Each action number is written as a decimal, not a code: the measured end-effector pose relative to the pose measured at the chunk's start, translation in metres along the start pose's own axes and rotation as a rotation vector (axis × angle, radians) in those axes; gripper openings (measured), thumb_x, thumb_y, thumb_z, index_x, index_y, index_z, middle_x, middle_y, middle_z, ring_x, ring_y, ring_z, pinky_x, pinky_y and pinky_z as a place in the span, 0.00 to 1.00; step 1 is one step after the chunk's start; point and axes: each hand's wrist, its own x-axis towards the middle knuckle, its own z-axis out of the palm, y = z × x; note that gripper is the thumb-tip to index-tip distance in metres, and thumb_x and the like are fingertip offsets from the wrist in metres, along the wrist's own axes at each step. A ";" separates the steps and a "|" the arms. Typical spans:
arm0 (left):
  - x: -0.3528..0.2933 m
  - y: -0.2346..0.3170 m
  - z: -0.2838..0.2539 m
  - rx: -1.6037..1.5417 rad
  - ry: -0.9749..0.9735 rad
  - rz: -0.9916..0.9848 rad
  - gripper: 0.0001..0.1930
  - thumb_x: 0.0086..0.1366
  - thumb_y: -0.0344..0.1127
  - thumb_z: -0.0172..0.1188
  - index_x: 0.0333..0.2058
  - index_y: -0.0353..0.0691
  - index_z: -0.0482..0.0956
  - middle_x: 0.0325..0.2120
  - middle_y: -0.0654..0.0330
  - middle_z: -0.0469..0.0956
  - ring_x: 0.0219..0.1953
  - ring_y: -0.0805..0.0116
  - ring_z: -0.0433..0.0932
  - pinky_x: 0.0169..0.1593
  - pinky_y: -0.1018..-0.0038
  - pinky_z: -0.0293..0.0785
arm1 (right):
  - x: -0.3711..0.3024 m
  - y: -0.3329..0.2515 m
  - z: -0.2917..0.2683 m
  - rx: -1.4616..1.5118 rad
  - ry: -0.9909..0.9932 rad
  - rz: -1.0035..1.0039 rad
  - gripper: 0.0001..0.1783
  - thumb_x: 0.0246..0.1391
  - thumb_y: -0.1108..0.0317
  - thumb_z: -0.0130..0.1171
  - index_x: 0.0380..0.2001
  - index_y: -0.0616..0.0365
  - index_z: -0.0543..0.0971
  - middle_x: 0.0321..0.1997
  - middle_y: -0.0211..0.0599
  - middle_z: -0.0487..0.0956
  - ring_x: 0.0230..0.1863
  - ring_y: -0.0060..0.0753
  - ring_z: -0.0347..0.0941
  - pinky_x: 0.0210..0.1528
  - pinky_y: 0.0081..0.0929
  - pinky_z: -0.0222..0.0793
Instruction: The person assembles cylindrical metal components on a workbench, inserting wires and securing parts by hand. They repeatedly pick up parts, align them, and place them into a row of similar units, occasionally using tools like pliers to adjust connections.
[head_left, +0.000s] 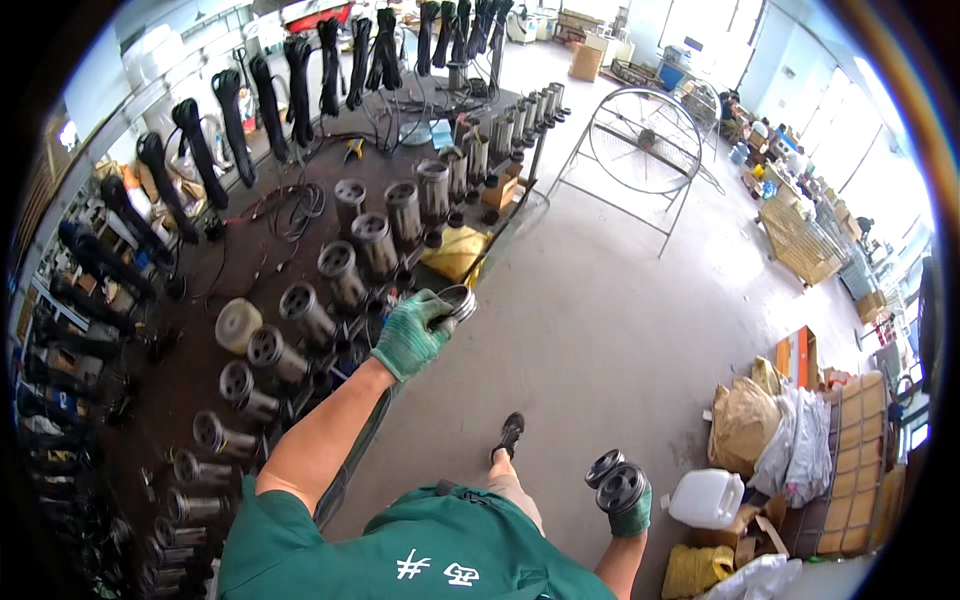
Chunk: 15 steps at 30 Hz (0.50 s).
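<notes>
My left hand (pixel 412 337), in a green glove, reaches over the table's edge and grips a round ridged metal cap (pixel 458 302). Low on the right, my gloved right hand (pixel 632 517) is closed around dark round spoked caps (pixel 621 488), at least two of them side by side. Along the dark workbench (pixel 215 275) stand rows of metal cylinders (pixel 374 245) with open-holed round tops. The nearest of these to my left hand is a cylinder (pixel 341 272) just up and left of it. My left fingers partly cover the cap they hold.
Bundles of black cable (pixel 297 90) hang along the bench's far side. A yellow bag (pixel 456 252) lies at its edge. A large round fan frame (pixel 645 140) stands on the floor ahead. Right of me are a white jug (pixel 706 498), sacks (pixel 745 425) and a wire crate (pixel 850 450).
</notes>
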 end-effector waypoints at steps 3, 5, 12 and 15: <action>0.083 -0.028 0.009 0.096 0.061 0.013 0.09 0.60 0.27 0.70 0.39 0.32 0.86 0.35 0.51 0.82 0.35 0.55 0.83 0.41 0.65 0.80 | 0.108 -0.013 0.017 0.457 -0.243 0.038 0.16 0.56 0.69 0.73 0.45 0.67 0.83 0.38 0.41 0.86 0.37 0.36 0.83 0.42 0.36 0.83; 0.141 -0.050 0.015 0.262 0.105 0.058 0.10 0.61 0.30 0.70 0.40 0.32 0.86 0.38 0.49 0.83 0.38 0.52 0.84 0.44 0.63 0.81 | 0.174 -0.025 0.029 0.377 -0.238 0.133 0.20 0.57 0.67 0.73 0.48 0.68 0.82 0.38 0.42 0.85 0.36 0.37 0.83 0.39 0.33 0.83; 0.314 -0.152 0.042 0.553 0.126 0.005 0.10 0.58 0.35 0.71 0.38 0.39 0.87 0.37 0.54 0.84 0.42 0.48 0.82 0.50 0.55 0.77 | 0.442 -0.099 0.101 0.083 -0.370 0.174 0.16 0.61 0.73 0.61 0.49 0.71 0.83 0.38 0.40 0.86 0.35 0.31 0.82 0.37 0.28 0.79; 0.363 -0.208 0.056 0.664 0.101 -0.015 0.09 0.59 0.35 0.70 0.37 0.40 0.87 0.36 0.54 0.83 0.42 0.49 0.82 0.54 0.53 0.74 | 0.547 -0.137 0.159 -0.179 -0.345 -0.002 0.15 0.60 0.74 0.62 0.47 0.74 0.84 0.37 0.40 0.87 0.34 0.26 0.81 0.38 0.24 0.79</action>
